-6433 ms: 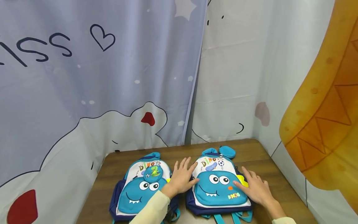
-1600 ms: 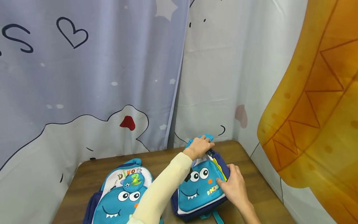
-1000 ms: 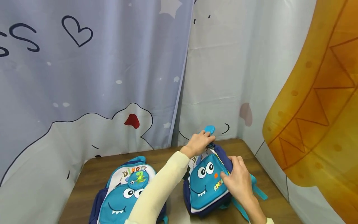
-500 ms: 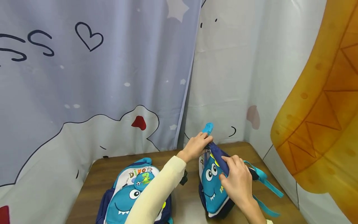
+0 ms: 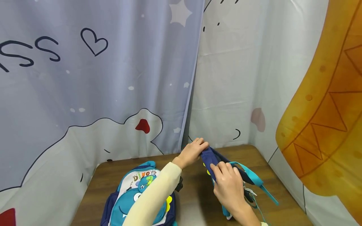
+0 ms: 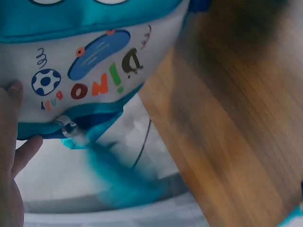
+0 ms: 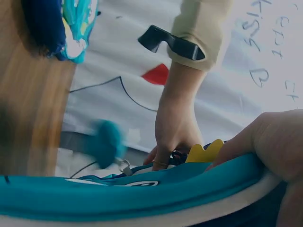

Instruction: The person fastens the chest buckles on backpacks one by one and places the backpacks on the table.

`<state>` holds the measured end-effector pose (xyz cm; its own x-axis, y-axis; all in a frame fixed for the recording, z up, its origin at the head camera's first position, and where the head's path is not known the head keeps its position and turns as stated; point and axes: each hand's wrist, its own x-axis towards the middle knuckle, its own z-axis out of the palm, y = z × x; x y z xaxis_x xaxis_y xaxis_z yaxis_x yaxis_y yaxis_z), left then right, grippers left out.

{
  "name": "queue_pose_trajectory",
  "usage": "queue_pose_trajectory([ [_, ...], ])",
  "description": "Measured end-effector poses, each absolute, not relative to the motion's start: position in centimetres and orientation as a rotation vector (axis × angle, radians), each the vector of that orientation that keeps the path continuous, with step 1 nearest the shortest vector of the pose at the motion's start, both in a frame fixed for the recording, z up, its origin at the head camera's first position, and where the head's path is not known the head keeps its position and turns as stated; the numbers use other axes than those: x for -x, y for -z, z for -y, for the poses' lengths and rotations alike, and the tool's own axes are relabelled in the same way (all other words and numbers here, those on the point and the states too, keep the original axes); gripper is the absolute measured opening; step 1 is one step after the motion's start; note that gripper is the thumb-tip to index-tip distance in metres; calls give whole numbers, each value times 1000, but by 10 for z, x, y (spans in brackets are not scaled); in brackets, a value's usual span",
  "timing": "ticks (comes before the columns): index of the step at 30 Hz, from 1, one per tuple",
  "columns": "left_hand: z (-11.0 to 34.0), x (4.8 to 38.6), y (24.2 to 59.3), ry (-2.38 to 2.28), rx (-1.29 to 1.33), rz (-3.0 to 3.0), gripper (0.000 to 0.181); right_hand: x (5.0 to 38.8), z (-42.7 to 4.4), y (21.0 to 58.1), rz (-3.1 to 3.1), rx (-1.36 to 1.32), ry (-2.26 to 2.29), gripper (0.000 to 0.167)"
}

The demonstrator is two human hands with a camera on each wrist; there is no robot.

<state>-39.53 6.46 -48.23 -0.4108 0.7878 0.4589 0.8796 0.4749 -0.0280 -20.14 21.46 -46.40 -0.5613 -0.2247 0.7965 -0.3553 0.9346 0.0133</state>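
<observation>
A small child's backpack (image 5: 209, 158), navy and teal, stands turned edge-on at the right of the table. My left hand (image 5: 191, 153) grips it near the top. My right hand (image 5: 229, 188) holds its nearer side. In the left wrist view the backpack's white front (image 6: 94, 80) carries "DINO" lettering and a football, with my left fingers at its edge. A round teal pouch (image 7: 106, 142) dangles from the zip, blurred. The teal strap (image 5: 253, 175) hangs out to the right. My right hand hides part of the bag.
A second, matching dinosaur backpack (image 5: 138, 185) lies face up on the left, partly covered by my left sleeve (image 5: 156, 196). The wooden table (image 5: 192, 201) ends against printed curtains (image 5: 135, 78) at the back and right.
The right backpack, earlier lying face up under spread hands, has been gripped, raised and turned until its front faces left. Its straps now show at the right. The left backpack stays on the table.
</observation>
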Motion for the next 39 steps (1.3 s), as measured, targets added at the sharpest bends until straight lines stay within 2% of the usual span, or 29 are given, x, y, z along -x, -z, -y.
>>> queue_pose_trajectory([
  [6, -48, 394, 497, 277, 1436, 2402, 19, 202, -197, 476, 2208, -542, -53, 35],
  [18, -21, 390, 543, 182, 1410, 2519, 5, 201, -169, 527, 2221, -685, -35, 46],
  [27, -15, 386, 570, -183, 1319, 2558, 20, 192, -141, 560, 2411, -716, -43, 59],
  [30, -12, 383, 577, -277, 1307, 2556, 22, 190, -133, 570, 2492, -733, -69, 58],
  [39, -6, 379, 587, -370, 1291, 2589, 26, 189, -122, 600, 2494, -729, -169, 28],
])
